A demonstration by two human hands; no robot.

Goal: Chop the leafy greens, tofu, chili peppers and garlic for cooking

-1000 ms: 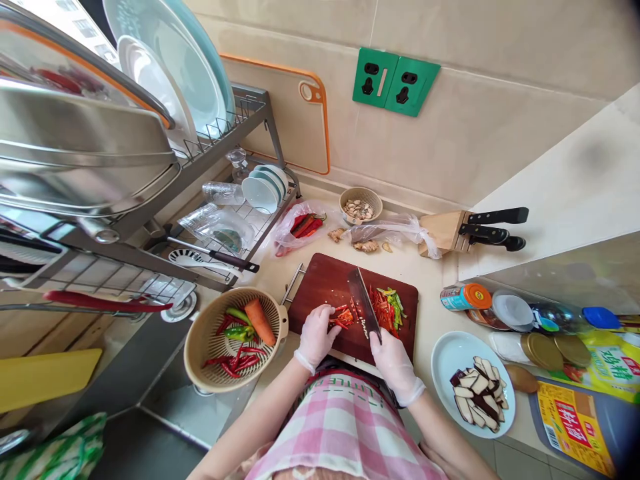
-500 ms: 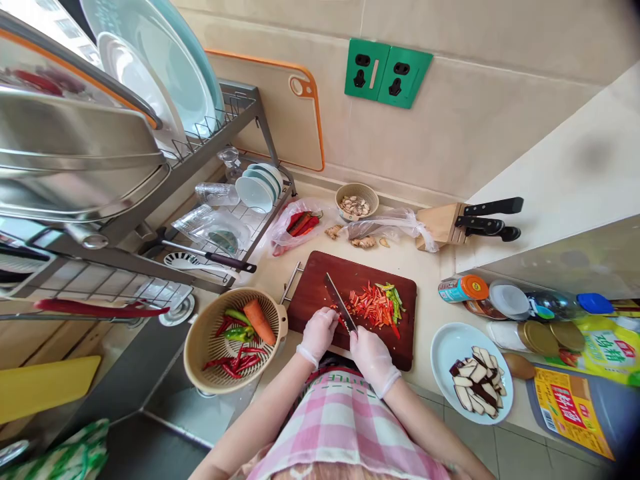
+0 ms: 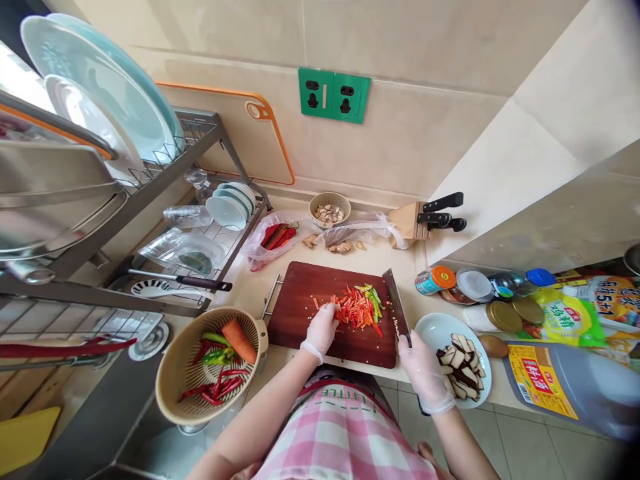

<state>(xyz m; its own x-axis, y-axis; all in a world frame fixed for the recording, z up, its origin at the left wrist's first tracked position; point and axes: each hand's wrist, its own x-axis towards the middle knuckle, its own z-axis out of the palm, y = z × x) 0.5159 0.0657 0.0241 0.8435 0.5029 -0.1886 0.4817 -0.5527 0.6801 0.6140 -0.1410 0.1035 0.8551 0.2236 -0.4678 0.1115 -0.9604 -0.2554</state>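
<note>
My right hand [image 3: 425, 370], in a clear glove, grips the handle of a kitchen knife [image 3: 396, 300]. Its blade points away from me over the right edge of the dark red cutting board [image 3: 295, 300], with small pale seeds stuck to it. At the left side of the cut pile is my gloved left hand [image 3: 321, 328], its fingers drawn together on some red chili strips. The pile holds red chili strips [image 3: 357, 308] and, at its far right, green pepper strips [image 3: 373, 297]. Loose seeds and bits are scattered across the board.
Left of the board, a beige basket [image 3: 163, 380] holds a carrot [image 3: 239, 340] and red and green chilies. A plate [image 3: 425, 327] of sliced pieces stands right. Behind are a garlic bowl [image 3: 330, 210], ginger [image 3: 341, 247] and a knife block [image 3: 407, 220]. A dish rack [image 3: 200, 150] rises left.
The knife has moved right with my right hand, from the chilies to the board's right edge. My left hand has shifted to the cut pile. The view has turned somewhat to the right.
</note>
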